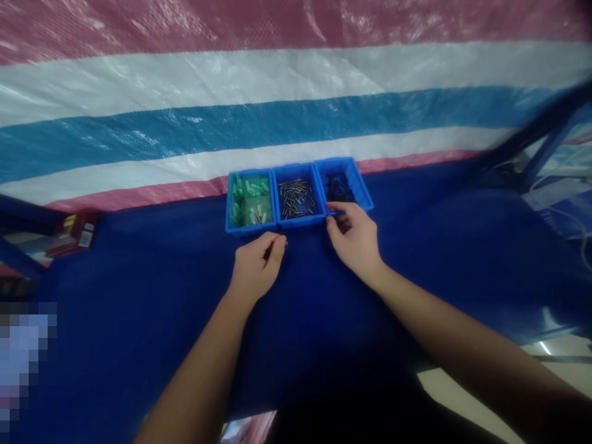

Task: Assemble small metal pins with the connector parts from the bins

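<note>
Three blue plastic bins stand side by side, touching. The left bin (252, 231) holds clear and green-tinted small pieces. Thin brass-coloured metal pins (297, 197) lie loose in the middle bin (303, 221). In the right bin (363, 185) are small dark parts (337, 187), partly covered by my right hand. My left hand (259, 262) is closed in a pinch just in front of the left bin; a tiny dark tip shows at its fingers. Curled at the front of the right bin, my right hand (356, 237) has thumb and forefinger close around a small bluish bit, too blurred to name.
The bins stand on a dark blue tabletop (152, 296), against a red, white and blue striped sheet (277, 80). A dark red box (76, 233) sits at the far left. White cables (585, 231) and a blue-and-white package (567, 213) are beside a frame post at right.
</note>
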The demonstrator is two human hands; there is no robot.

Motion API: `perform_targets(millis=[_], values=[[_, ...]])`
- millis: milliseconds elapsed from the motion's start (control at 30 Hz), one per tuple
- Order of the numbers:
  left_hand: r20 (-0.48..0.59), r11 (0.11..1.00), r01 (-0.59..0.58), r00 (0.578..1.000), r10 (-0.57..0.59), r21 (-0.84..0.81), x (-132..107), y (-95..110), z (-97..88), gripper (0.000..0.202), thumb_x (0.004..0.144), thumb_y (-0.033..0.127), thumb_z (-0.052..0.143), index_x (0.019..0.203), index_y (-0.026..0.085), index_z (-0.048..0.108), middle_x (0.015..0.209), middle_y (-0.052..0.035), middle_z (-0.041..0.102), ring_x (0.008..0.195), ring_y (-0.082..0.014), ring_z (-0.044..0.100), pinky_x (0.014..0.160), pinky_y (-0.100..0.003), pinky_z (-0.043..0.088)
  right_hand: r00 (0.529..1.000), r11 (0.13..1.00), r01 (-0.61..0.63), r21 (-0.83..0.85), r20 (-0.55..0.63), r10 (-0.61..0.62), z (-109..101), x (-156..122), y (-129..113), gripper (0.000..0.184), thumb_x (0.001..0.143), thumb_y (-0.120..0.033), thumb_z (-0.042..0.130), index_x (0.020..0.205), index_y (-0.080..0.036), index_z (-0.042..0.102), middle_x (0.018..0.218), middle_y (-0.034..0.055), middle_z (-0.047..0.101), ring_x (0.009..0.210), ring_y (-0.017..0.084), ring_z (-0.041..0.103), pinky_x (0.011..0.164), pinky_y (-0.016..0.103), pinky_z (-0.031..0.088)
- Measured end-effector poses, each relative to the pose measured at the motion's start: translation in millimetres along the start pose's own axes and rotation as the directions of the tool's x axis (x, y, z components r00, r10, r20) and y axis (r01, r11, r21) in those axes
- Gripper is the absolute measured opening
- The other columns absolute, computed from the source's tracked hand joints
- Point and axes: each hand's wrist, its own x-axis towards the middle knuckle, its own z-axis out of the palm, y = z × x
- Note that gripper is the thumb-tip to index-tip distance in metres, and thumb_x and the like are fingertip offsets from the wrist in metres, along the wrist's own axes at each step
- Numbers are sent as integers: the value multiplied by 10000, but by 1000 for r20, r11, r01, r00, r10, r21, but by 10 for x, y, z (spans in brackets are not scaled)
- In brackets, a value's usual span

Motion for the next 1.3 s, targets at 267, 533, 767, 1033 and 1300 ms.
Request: perform_targets(millis=[267, 533, 767, 1033, 1300], values=[[-127, 967, 104, 989, -76, 232, 29, -50, 12, 225, 941, 342, 578, 938, 208, 758, 592, 43, 639, 537, -102, 594, 590, -225, 430, 999, 999, -39, 32, 13, 39, -7, 5, -3, 261, 857, -168, 609, 1094, -220, 704, 1003, 50, 735, 721, 171, 656, 689, 354, 587], [71, 892, 63, 992, -105, 448, 41, -76, 43, 306, 943, 351, 560, 1176, 273, 744, 764, 1, 738, 660, -171, 675, 634, -280, 455, 998, 998, -56, 8, 14, 56, -4, 2, -34, 264, 846, -175, 613, 1094, -214, 696, 1025, 53, 730, 709, 165, 651, 686, 346, 587], [126, 858, 39, 985, -120, 512, 55, -50, 22, 258, 944, 356, 564, 1102, 299, 760, 837, -4, 763, 729, -199, 698, 630, -290, 456, 999, 994, -50, -94, -25, 48, -69, -59, -194, 365, 857, -238, 622, 1223, -235, 628, 1267, 94, 605, 604, 115, 593, 710, 407, 609], [149, 899, -58, 989, -9, 435, 64, -84, 15, 206, 927, 358, 610, 1021, 260, 765, 707, 0, 732, 602, -173, 665, 554, -269, 404, 989, 983, 148, 106, -40, -145, -59, -196, -323, 201, 909, -197, 592, 1084, -257, 670, 1026, 58, 636, 573, 112, 535, 593, 338, 570], [206, 899, -108, 978, 20, 425, 51, -78, 13, 202, 956, 327, 567, 1019, 214, 723, 688, 2, 692, 592, -158, 642, 542, -261, 371, 968, 950, 187, 249, 121, -222, 0, -252, -342, 161, 900, -148, 593, 986, -227, 704, 963, 50, 694, 670, 136, 615, 626, 304, 555]])
